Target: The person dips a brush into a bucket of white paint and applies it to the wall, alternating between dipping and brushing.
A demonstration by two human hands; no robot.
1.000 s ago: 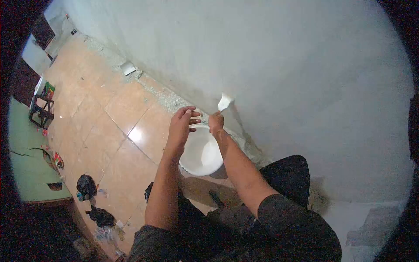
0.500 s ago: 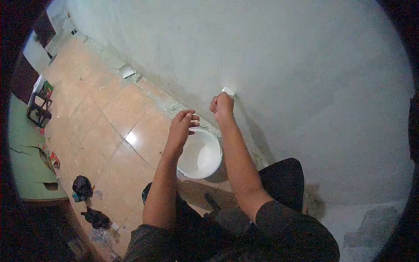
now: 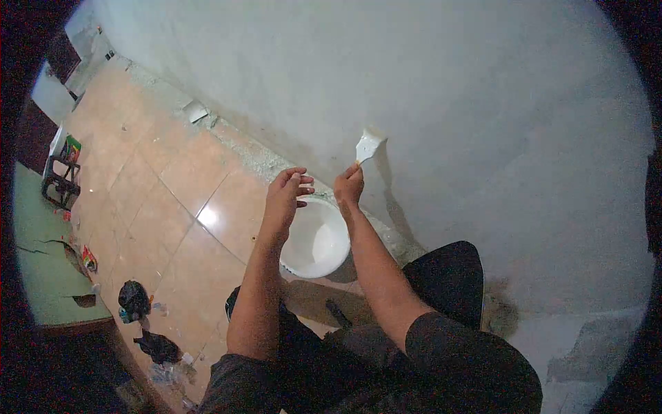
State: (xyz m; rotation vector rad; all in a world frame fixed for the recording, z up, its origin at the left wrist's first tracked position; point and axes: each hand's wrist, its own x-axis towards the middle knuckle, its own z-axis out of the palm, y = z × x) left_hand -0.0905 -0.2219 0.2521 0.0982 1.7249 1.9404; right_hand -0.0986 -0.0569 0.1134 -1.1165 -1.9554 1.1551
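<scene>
My right hand (image 3: 350, 185) is closed round the handle of a paintbrush (image 3: 370, 145). The brush head is coated in white and points up and away from me, close in front of the grey wall (image 3: 483, 138). To its left, my left hand (image 3: 288, 186) hovers with fingers apart and holds nothing. Just below that hand stands a white bucket (image 3: 331, 257) on the tiled floor, with pale liquid inside. The left fingers overlap the bucket's upper rim in this view.
A rough, crumbly strip (image 3: 255, 155) runs along the foot of the wall. A small grey plate (image 3: 195, 112) lies on it. Black plastic bags (image 3: 134, 299) and litter are at the lower left, near a green panel (image 3: 41, 241) and a dark stool-like frame (image 3: 62, 183).
My right hand has turned and moved slightly down, so the paintbrush now shows with its head tipped upward. My left hand stays nearly in place.
</scene>
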